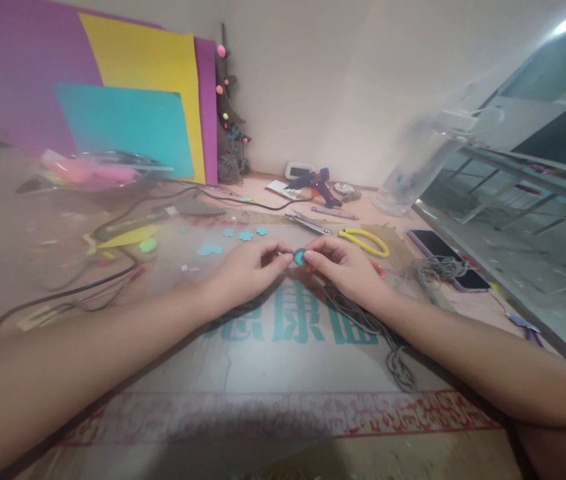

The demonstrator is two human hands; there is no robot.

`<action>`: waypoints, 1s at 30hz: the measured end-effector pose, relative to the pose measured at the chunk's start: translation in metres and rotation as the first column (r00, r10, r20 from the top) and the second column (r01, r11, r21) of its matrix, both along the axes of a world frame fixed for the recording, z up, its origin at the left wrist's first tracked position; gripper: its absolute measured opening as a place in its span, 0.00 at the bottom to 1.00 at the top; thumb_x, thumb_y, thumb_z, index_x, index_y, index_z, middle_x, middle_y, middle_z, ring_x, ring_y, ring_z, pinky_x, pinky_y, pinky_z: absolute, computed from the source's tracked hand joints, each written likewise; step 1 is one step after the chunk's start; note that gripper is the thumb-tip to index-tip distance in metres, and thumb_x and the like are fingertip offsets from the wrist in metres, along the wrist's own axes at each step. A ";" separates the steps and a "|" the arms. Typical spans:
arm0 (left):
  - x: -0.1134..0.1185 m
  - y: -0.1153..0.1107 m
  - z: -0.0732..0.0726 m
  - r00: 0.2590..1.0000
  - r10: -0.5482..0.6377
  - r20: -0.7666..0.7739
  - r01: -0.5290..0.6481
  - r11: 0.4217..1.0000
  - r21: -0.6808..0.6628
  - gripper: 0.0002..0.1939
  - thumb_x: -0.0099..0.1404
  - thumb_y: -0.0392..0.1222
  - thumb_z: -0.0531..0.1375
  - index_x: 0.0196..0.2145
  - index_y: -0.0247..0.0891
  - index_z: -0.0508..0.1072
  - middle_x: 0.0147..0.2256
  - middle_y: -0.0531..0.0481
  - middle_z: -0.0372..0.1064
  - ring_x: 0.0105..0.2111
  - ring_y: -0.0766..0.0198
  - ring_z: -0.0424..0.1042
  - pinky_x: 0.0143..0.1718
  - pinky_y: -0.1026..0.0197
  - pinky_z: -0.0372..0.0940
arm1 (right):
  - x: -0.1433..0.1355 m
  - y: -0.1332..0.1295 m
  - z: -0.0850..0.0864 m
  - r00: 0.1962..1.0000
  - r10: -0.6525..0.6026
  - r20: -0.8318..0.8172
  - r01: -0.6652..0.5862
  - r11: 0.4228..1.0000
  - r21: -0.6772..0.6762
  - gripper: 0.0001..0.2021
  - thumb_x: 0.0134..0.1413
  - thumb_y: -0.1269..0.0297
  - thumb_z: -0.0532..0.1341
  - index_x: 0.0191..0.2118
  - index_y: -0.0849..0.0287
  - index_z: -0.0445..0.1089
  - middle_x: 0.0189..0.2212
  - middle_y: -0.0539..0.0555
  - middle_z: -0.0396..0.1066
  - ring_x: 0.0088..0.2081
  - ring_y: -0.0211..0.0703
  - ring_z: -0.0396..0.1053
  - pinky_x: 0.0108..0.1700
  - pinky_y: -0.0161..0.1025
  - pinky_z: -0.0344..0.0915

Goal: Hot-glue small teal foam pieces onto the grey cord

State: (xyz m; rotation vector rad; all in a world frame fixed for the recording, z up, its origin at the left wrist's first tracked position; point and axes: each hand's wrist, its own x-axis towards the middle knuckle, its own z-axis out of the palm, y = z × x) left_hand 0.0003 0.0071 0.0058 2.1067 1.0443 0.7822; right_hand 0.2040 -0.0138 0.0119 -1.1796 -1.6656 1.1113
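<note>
Between my two hands is a small round teal piece (299, 257) with a dark grey edge, which looks like cord. My left hand (257, 267) pinches it from the left between thumb and fingers. On the other side, my right hand (345, 265) pinches its right edge. Loose grey cord (357, 313) trails on the board below my right hand. Teal flower cutouts (245, 236) and a larger teal cutout (209, 249) lie beyond my left hand. Scissors with yellow handles (367, 241) lie just past my right hand, and an orange handle (377, 268) shows partly beside it.
A glue gun (319, 187) stands at the back, its black cable (133, 263) looping left. Phone (447, 260) with bundled cord and a clear pitcher (413, 167) are at right. Coloured sheets (127, 127) lean at back left. A printed board (273, 373) lies under my hands.
</note>
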 end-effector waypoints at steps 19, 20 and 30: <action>0.002 -0.005 0.004 0.997 0.074 0.015 -0.075 0.997 0.021 0.10 0.67 0.45 0.54 0.33 0.39 0.71 0.31 0.51 0.72 0.32 0.62 0.69 0.33 0.61 0.59 | 0.000 0.006 -0.004 0.999 -0.043 -0.010 0.042 0.999 -0.032 0.14 0.50 0.54 0.68 0.38 0.58 0.72 0.31 0.51 0.74 0.31 0.39 0.71 0.35 0.38 0.68; 0.002 -0.005 0.004 0.997 0.073 0.017 -0.074 0.997 0.026 0.11 0.68 0.45 0.53 0.33 0.39 0.71 0.31 0.51 0.72 0.32 0.62 0.69 0.34 0.61 0.60 | 0.000 0.006 -0.005 0.999 -0.038 -0.004 0.038 0.999 -0.034 0.14 0.50 0.54 0.67 0.37 0.59 0.72 0.31 0.51 0.74 0.31 0.40 0.72 0.35 0.38 0.68; 0.004 -0.001 -0.006 0.994 0.042 0.097 -0.032 0.994 -0.103 0.19 0.64 0.40 0.55 0.53 0.38 0.72 0.36 0.49 0.76 0.36 0.60 0.74 0.38 0.60 0.66 | 0.002 0.007 -0.001 0.995 -0.066 0.079 0.064 0.997 0.031 0.14 0.54 0.51 0.65 0.33 0.58 0.70 0.24 0.49 0.70 0.26 0.38 0.66 0.30 0.37 0.63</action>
